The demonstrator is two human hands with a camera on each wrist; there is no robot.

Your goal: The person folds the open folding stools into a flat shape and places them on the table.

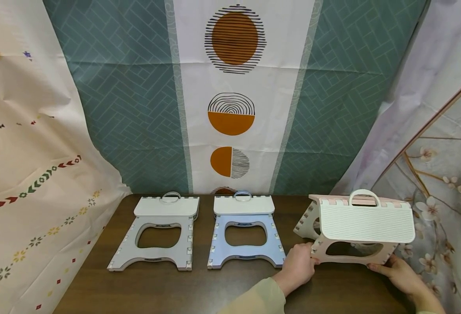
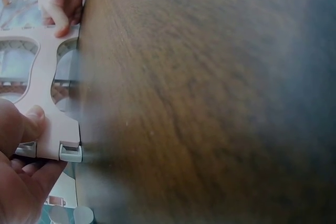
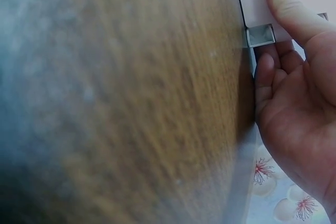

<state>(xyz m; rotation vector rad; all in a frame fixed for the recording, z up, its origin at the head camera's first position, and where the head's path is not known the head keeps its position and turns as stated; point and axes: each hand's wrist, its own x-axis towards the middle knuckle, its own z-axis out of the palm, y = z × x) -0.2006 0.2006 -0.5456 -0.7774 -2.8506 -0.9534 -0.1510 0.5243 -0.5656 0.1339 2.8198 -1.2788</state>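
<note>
A pink folding step stool (image 1: 366,224) with a white textured top and a carry handle stands at the right of the table, its leg panels spread apart. My left hand (image 1: 300,264) grips the lower left corner of its front leg panel; in the left wrist view the thumb lies over the pink panel (image 2: 44,85) and the fingers pass behind. At the opposite lower corner, my right hand (image 1: 401,277) pinches the same panel, thumb in front, fingers curled beneath, as the right wrist view shows (image 3: 299,103). The rear panel is partly hidden.
A blue folding stool (image 1: 246,251) lies flat in the middle of the brown wooden table (image 1: 156,292), and a grey one (image 1: 159,254) lies flat to its left. Patterned cloths hang behind the table, with a floral cloth (image 1: 446,187) close beside the right hand.
</note>
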